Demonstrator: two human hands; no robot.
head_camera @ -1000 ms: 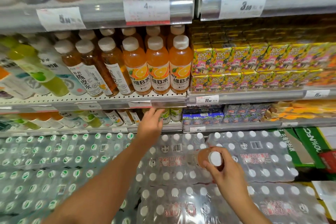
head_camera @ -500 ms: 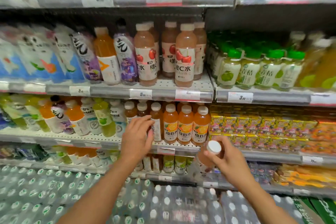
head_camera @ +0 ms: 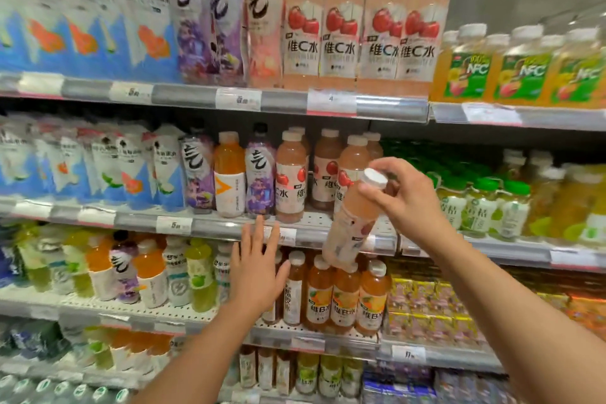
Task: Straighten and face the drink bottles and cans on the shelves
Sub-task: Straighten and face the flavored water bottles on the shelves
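Left-side pouches (head_camera: 82, 23) smeared by blur, labels unreadable. Right hand (head_camera: 405, 198) covers neck of pink bottle (head_camera: 352, 223), label blurred too. Left hand (head_camera: 259, 267) hides bottles behind it. Price tags (head_camera: 237, 98) illegible. Bottom-row bottles (head_camera: 308, 374) cut off by frame edge.

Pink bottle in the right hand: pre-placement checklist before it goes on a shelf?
1. Grip: right hand holds pink bottle near its white cap: ok.
2. Bottle upright: tilted, base toward the left: not ok.
3. Label facing out: turned and blurred: cannot tell.
4. Matching row: same pink bottles stand on the middle shelf behind it: ok.
5. Free slot in that row: hidden by bottle and hand: cannot tell.
6. Left hand free: open, fingers spread before the lower shelf's bottles: ok.
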